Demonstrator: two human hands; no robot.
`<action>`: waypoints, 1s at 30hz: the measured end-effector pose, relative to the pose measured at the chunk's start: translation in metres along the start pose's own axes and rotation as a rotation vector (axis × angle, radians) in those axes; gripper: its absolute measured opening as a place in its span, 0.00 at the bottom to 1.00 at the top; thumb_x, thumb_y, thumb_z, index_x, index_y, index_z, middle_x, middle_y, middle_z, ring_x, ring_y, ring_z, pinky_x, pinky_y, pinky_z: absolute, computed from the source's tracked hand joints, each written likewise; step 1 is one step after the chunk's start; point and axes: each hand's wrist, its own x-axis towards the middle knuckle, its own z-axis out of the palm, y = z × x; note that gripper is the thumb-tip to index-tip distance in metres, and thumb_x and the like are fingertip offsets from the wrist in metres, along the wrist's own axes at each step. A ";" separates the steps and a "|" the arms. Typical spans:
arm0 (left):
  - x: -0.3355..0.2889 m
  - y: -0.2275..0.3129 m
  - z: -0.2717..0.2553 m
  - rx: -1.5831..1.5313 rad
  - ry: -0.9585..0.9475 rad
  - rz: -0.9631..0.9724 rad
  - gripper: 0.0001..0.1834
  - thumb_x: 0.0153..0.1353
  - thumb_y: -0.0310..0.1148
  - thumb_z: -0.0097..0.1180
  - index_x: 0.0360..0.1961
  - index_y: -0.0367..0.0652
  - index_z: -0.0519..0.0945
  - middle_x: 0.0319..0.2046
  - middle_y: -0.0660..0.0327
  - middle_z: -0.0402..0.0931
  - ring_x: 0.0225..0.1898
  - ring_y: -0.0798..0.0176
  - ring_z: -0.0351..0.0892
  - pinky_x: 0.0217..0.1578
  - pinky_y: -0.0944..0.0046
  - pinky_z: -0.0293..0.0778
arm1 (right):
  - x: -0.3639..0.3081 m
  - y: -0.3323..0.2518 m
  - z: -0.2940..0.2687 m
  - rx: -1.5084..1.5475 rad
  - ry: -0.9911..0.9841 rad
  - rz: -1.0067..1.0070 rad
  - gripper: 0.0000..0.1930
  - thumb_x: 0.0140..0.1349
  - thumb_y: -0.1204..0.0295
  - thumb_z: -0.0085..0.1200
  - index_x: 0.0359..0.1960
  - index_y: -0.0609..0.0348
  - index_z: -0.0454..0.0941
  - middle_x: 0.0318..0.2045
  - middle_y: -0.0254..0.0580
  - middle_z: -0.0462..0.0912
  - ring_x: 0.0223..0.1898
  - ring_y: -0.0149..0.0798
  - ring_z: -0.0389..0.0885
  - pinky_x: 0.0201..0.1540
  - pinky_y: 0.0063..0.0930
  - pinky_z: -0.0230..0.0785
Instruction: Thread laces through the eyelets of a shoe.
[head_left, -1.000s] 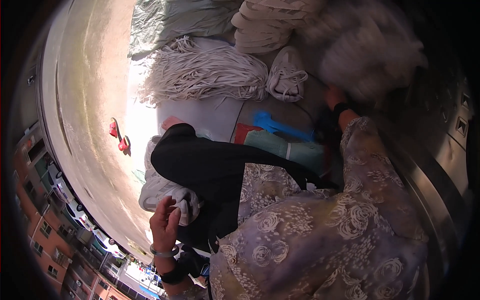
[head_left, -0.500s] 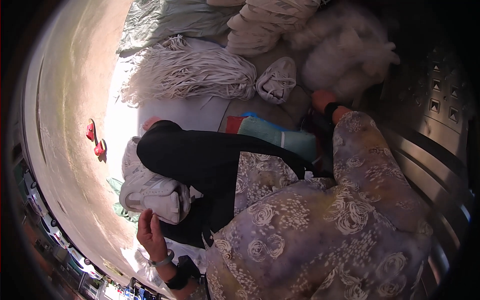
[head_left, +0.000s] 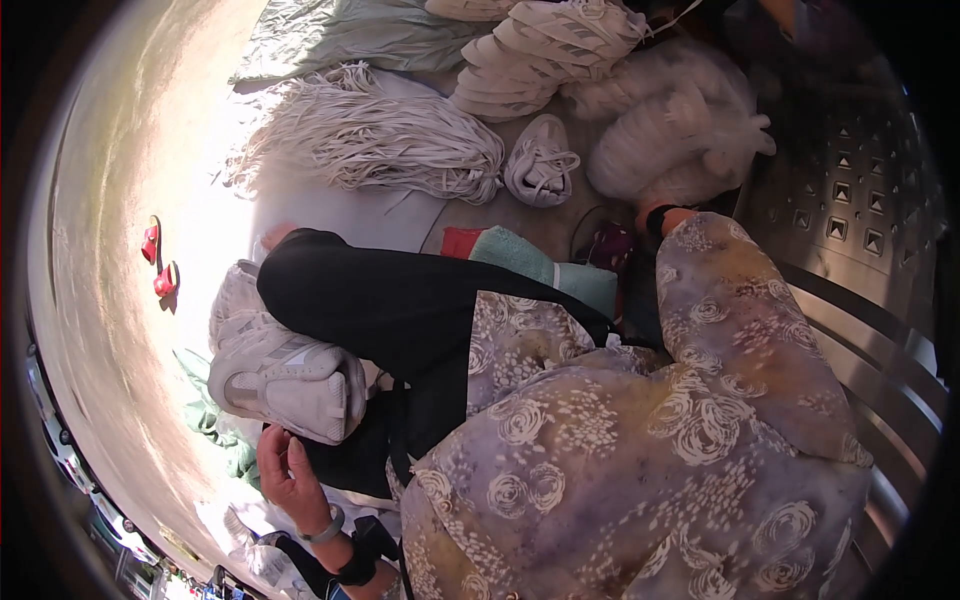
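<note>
Beside the stacked white sneaker uppers [head_left: 290,385] by my leg is my left hand [head_left: 288,475]. It holds nothing, and its thumb stands apart from its slightly bent fingers. My right hand [head_left: 662,200] reaches forward against a translucent plastic bag [head_left: 665,145] with pale bundles inside; its fingers are hidden by the bag. Just left of that bag lies a single white sneaker [head_left: 540,168] with loose laces. A thick bundle of white shoelaces [head_left: 390,140] stretches to the left of the sneaker.
More white sneakers [head_left: 545,55] are stacked at the far side, near a pale green cloth [head_left: 350,40]. A teal towel-like roll [head_left: 545,272] and a red item [head_left: 460,242] lie by my lap. Metal bench slats [head_left: 850,310] are at right; red shoes [head_left: 158,260] are on the ground at left.
My right hand has pushed forward into the plastic bag, which has changed shape. A dark purple item by my right wrist now shows. The whole view has shifted slightly; my left hand remains empty.
</note>
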 end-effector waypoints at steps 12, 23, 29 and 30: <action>-0.014 -0.037 0.023 -0.131 0.284 -0.216 0.27 0.54 0.42 0.61 0.50 0.36 0.71 0.43 0.56 0.73 0.41 0.62 0.73 0.41 0.65 0.70 | -0.007 0.052 0.029 -0.054 0.433 -0.233 0.09 0.51 0.70 0.49 0.28 0.55 0.82 0.32 0.49 0.82 0.36 0.49 0.80 0.40 0.42 0.71; -0.031 -0.032 0.039 -0.028 0.195 -0.128 0.47 0.45 0.57 0.63 0.56 0.32 0.62 0.56 0.44 0.61 0.57 0.46 0.63 0.56 0.57 0.61 | -0.232 -0.100 -0.280 0.371 0.781 -0.858 0.07 0.48 0.75 0.47 0.25 0.65 0.75 0.22 0.53 0.76 0.27 0.51 0.75 0.32 0.37 0.66; -0.034 -0.040 0.067 0.011 0.317 -0.072 0.50 0.44 0.60 0.61 0.58 0.30 0.59 0.57 0.41 0.59 0.58 0.44 0.61 0.57 0.56 0.60 | -0.230 -0.199 -0.317 -0.151 1.209 -1.150 0.07 0.52 0.73 0.50 0.30 0.64 0.74 0.28 0.47 0.78 0.33 0.52 0.76 0.37 0.40 0.67; -0.033 -0.036 0.071 0.073 0.320 -0.097 0.50 0.46 0.60 0.60 0.58 0.29 0.58 0.56 0.41 0.60 0.58 0.44 0.62 0.57 0.57 0.61 | -0.235 -0.221 -0.320 -0.122 1.193 -1.216 0.07 0.53 0.73 0.50 0.30 0.64 0.75 0.29 0.46 0.78 0.34 0.51 0.76 0.38 0.39 0.67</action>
